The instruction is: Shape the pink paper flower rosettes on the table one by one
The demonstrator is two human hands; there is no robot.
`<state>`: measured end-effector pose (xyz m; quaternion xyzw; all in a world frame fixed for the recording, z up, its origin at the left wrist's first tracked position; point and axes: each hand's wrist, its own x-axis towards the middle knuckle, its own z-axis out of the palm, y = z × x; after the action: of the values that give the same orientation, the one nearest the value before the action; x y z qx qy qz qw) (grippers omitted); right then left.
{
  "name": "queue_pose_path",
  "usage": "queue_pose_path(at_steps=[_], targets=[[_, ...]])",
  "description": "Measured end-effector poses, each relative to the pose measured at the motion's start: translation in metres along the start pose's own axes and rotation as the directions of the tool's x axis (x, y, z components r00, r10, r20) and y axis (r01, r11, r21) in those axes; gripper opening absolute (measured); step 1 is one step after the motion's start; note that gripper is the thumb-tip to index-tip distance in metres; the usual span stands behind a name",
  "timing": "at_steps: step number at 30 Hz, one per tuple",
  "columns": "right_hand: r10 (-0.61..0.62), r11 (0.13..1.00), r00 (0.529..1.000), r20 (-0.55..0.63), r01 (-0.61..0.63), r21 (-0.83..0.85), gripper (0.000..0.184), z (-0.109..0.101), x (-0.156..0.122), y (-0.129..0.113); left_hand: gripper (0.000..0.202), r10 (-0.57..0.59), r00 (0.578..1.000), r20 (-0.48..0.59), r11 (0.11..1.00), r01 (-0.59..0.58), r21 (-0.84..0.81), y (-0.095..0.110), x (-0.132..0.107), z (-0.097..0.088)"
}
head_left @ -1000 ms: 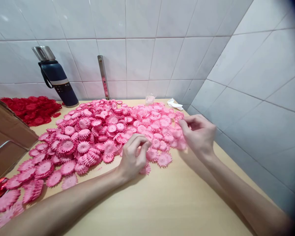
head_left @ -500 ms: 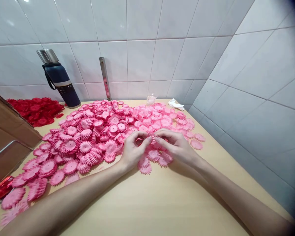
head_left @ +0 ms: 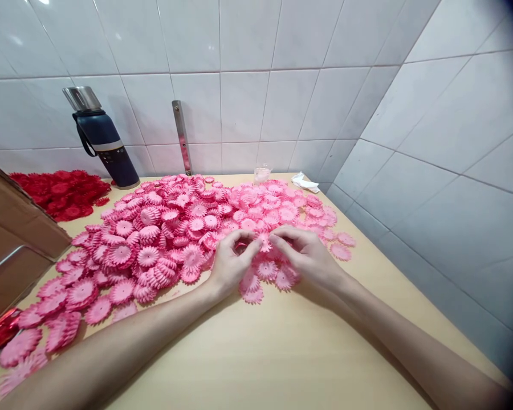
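Observation:
Between my two hands, a small pink petal disc (head_left: 264, 243) with a frilled edge is pinched from both sides. My left hand (head_left: 232, 261) closes thumb and fingertips on its left edge. On the opposite edge, my right hand (head_left: 308, 256) grips it in the same kind of pinch. Just below lie several loose light pink petal discs (head_left: 267, 270) on the table. Behind and to the left spreads a large heap of pink petal discs (head_left: 148, 255), many nested in stacks; paler ones (head_left: 277, 199) lie at the heap's right.
A dark blue flask (head_left: 105, 142) stands by the tiled wall, beside a pile of red petal discs (head_left: 60, 193). At the left are a cardboard box (head_left: 21, 239) and a red wrapper (head_left: 2, 330). A clear cup (head_left: 262, 173) and white tissue (head_left: 305, 182) sit at the back of the table (head_left: 256, 353).
My fingertips have drawn slightly apart, so more of the pink petal disc between them shows. Both hands stay in nearly the same place.

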<state>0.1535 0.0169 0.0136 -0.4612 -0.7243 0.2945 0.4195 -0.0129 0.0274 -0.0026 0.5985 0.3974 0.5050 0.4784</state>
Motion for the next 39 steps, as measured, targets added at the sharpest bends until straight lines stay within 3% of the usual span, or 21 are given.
queue_pose_path(at_steps=[5, 10, 17, 25, 29, 33, 39], targets=[[-0.123, 0.987, 0.991, 0.044, 0.127, -0.099, 0.018, 0.0001, 0.0009, 0.0023, 0.017, 0.012, 1.000, 0.028, 1.000, -0.011, -0.023, 0.0041, -0.0012, 0.0014], [-0.175, 0.973, 0.984, 0.037, 0.179, -0.148, 0.017, -0.0016, 0.0010, 0.0026, 0.020, 0.014, 0.999, 0.028, 1.000, -0.014, -0.016, 0.0016, -0.0010, 0.0014], [-0.116, 0.990, 0.993, 0.025, 0.118, -0.083, 0.019, -0.0013, -0.0006, -0.0016, 0.022, 0.049, 0.999, 0.015, 0.983, -0.051, 0.178, 0.0015, -0.0023, -0.0019], [0.018, 0.999, 1.000, -0.003, -0.018, 0.026, 0.019, 0.0023, -0.0025, -0.0040, 0.027, 0.056, 0.997, 0.050, 0.971, -0.066, 0.230, -0.0021, -0.0031, -0.0013], [0.077, 0.982, 0.997, 0.021, -0.080, 0.174, 0.023, -0.0004, -0.0028, -0.0038, 0.025, 0.097, 0.994, 0.058, 0.961, -0.108, 0.256, -0.0023, -0.0022, -0.0010], [0.099, 0.971, 0.993, 0.059, -0.110, 0.213, 0.024, -0.0016, -0.0022, -0.0032, 0.021, 0.157, 0.987, 0.035, 0.950, -0.161, 0.266, -0.0024, -0.0002, -0.0020], [0.047, 0.991, 0.997, 0.062, -0.055, 0.122, 0.020, 0.0000, -0.0024, -0.0043, 0.018, 0.072, 0.997, 0.015, 0.989, -0.074, 0.131, -0.0050, -0.0007, -0.0019]])
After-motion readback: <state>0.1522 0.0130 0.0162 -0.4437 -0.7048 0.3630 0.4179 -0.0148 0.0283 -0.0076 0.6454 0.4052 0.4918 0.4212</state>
